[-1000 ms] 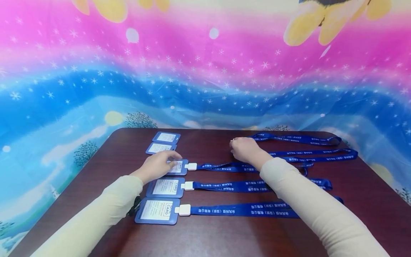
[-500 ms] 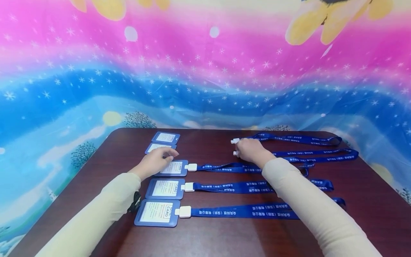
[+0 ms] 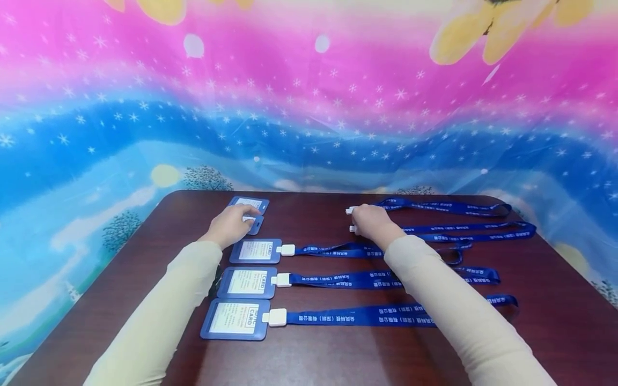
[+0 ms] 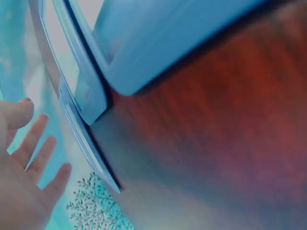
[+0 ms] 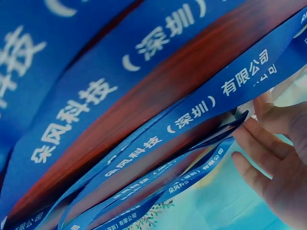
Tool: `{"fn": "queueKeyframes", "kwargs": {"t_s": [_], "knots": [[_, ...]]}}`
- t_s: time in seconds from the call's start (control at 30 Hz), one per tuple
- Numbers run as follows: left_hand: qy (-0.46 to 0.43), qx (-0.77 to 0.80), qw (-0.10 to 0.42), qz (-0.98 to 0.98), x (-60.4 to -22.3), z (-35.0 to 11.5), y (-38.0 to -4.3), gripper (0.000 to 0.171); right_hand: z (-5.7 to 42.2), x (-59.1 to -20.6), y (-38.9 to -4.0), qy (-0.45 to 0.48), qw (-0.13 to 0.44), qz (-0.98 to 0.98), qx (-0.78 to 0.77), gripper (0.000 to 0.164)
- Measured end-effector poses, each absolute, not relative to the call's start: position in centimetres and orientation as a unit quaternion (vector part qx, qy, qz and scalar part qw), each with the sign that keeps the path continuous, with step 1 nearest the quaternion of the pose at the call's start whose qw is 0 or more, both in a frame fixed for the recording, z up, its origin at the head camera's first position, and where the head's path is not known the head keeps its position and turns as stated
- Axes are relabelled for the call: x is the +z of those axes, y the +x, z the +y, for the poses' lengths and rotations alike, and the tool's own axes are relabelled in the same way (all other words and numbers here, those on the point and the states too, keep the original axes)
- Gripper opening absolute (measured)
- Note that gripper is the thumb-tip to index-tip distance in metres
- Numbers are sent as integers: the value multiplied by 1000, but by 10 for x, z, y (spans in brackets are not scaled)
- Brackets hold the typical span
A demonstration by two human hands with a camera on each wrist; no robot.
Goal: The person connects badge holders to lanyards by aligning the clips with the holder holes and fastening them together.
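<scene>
In the head view my left hand [image 3: 230,225] is over a small blue ID card holder [image 3: 255,227], partly covering it. A second loose card holder [image 3: 263,206] lies just behind. The left wrist view shows the left hand [image 4: 29,177] with its fingers spread and nothing between them. My right hand [image 3: 374,222] pinches the near end of a blue lanyard [image 3: 502,234]. A white clip [image 3: 353,229] sticks out at the fingers. In the right wrist view the thumb and fingers of the right hand [image 5: 280,158] meet at the lanyard's end.
Three card holders, such as the nearest one [image 3: 233,320], lie in a column, joined by white clips to lanyards stretched rightward. Another lanyard [image 3: 444,207] with a white clip [image 3: 350,210] lies along the back of the dark wooden table [image 3: 309,354]. A printed cloth [image 3: 309,107] hangs behind.
My left hand has moved back and slightly left, from the third card holder to the loose one behind it. The right hand has shifted slightly, uncovering white clips at its left, and stays on the lanyard.
</scene>
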State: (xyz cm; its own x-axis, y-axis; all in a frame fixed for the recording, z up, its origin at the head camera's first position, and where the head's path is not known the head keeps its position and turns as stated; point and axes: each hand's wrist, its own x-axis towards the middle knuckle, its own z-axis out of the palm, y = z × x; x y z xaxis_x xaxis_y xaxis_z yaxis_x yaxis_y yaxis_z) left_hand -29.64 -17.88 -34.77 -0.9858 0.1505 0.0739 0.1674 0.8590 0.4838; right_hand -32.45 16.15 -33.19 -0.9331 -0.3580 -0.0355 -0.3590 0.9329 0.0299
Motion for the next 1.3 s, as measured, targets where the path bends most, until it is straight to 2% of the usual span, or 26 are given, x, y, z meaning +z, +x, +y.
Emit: {"fn": "queueKeyframes", "kwargs": {"t_s": [0.23, 0.53, 0.8, 1.0, 1.3], "knots": [[-41, -156, 7, -987, -352, -178, -308, 47, 160, -332, -328, -176, 31, 984, 14, 8], [13, -148, -81, -986, -356, -173, -312, 54, 161, -330, -326, -162, 38, 986, 7, 10], [21, -153, -95, -983, -352, -166, -308, 55, 160, -329, -326, -163, 43, 986, 11, 7], [-1, -149, -110, -983, -347, -156, -304, 62, 159, -329, -326, -164, 34, 986, 12, 7], [-31, -143, -102, -984, -346, -134, -304, 63, 159, -330, -325, -166, 30, 986, 6, 8]]}}
